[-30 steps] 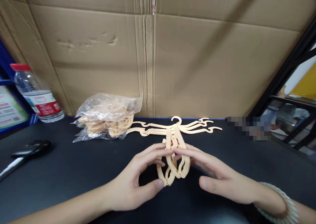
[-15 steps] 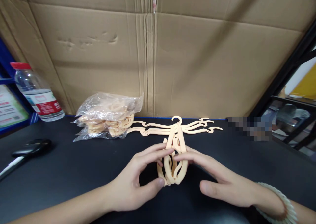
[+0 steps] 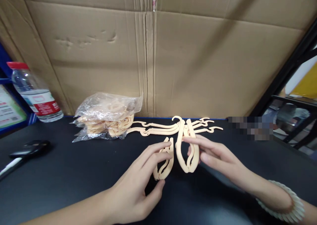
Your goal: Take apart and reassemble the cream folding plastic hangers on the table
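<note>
My left hand (image 3: 138, 182) pinches a folded peach plastic hanger piece (image 3: 165, 160) between fingers and thumb, low over the black table (image 3: 61, 175). My right hand (image 3: 218, 159), with a pale beaded bracelet (image 3: 284, 205) on its wrist, grips a second folded hanger piece (image 3: 188, 149) a little to the right of the first. The two pieces stand apart, nearly upright. Behind them lie several opened peach hangers (image 3: 158, 129), spread flat across the table.
A clear plastic bag of folded hangers (image 3: 107, 117) lies at the back left. A water bottle with a red cap (image 3: 33, 94) stands far left, a black object (image 3: 29, 149) in front of it. A cardboard wall (image 3: 158, 53) closes the back; black shelving (image 3: 292, 96) is at right.
The bundle held between both hands has split: my right hand drew one piece rightward and away, while my left hand kept the other.
</note>
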{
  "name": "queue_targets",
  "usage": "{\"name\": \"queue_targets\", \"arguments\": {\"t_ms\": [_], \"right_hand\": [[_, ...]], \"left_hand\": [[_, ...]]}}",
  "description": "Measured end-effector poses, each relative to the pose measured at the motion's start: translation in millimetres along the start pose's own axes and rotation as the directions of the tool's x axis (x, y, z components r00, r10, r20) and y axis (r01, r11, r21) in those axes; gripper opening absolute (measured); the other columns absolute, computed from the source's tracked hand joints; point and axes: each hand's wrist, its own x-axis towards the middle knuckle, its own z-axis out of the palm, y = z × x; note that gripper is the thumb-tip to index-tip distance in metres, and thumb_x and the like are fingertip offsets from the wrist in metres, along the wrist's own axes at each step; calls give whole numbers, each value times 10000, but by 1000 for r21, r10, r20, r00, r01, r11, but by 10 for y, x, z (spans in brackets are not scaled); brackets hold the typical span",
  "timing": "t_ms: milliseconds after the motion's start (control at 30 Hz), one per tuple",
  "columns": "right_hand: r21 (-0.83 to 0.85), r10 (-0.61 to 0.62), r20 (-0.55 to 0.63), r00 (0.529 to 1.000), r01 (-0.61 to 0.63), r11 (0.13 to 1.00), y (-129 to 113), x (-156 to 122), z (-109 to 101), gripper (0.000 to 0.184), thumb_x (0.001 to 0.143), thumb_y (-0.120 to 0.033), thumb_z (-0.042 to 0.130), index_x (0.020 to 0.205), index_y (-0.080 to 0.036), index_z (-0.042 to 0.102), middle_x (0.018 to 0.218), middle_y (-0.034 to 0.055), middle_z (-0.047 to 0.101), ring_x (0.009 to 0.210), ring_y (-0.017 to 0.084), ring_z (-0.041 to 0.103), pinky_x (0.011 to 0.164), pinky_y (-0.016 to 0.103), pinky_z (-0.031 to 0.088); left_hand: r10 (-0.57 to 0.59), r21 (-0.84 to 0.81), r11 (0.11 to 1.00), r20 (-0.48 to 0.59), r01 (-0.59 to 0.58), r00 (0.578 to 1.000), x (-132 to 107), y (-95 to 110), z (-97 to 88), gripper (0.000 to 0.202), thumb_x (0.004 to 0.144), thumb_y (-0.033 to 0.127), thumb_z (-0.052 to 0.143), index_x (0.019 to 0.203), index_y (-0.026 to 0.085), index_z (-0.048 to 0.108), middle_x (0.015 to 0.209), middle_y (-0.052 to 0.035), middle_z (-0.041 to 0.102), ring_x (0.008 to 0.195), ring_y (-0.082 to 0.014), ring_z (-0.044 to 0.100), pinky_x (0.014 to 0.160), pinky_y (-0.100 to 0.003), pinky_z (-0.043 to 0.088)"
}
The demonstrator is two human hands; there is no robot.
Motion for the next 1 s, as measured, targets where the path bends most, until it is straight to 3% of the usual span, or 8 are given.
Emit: {"name": "queue_targets", "arguments": {"t_ms": [100,200,267,333,500,767,1000], "right_hand": [[-224,111,-30,993,-115,968,42,14,-36,441,969,-463,440,1343,-243,518,1078,82,657,1015,237,620,919,419,497],[-575,87,4,996,-69,815,59,-7,-68,439,960,-463,454,1329,-236,527,1116,86,642,1046,252,586,959,444,448],[-662,69,-5,998,-55,748,47,-20,-77,450,962,-451,456,1362,-246,478,1058,70,640,967,228,596,890,406,473],[-668,68,17,998,-39,743,14,-24,-74,437,953,-416,491,1357,-253,459,989,44,630,886,197,596,809,349,485],[-624,51,194,980,83,777,-60,-25,-9,350,824,-339,690,1142,-232,589,929,19,595,836,173,571,745,285,470],[-523,-49,205,978,152,839,102,-11,84,264,912,-293,594,1161,-205,600,1106,78,552,991,181,554,884,298,477],[-539,-83,234,969,201,818,129,-26,96,241,926,-233,566,1163,-204,596,1134,86,550,1033,186,549,922,313,475]], "left_hand": [[2,54,999,62,-6,998,42,44,18,411,779,28,487,1143,218,493,1238,-93,535,1150,-225,522,979,-378,469],[-46,128,991,157,26,986,63,69,24,354,762,24,491,1058,214,521,1070,-65,578,983,-219,538,883,-380,486],[-75,164,985,174,46,982,64,67,27,350,764,30,487,1059,214,525,1029,-60,586,932,-222,535,848,-390,485],[-87,174,983,168,58,982,59,53,31,351,775,32,477,1071,213,528,1010,-57,595,908,-219,538,831,-381,484],[-54,154,988,151,30,987,46,27,49,358,808,38,465,1105,213,560,1029,-58,619,914,-203,566,818,-328,491],[-79,207,977,109,55,991,38,3,56,363,820,58,483,1123,231,581,1066,-62,614,928,-213,575,812,-363,471],[-89,203,977,108,65,990,43,-3,59,371,852,51,453,1152,240,560,1088,-63,596,961,-210,566,842,-362,457]]}}
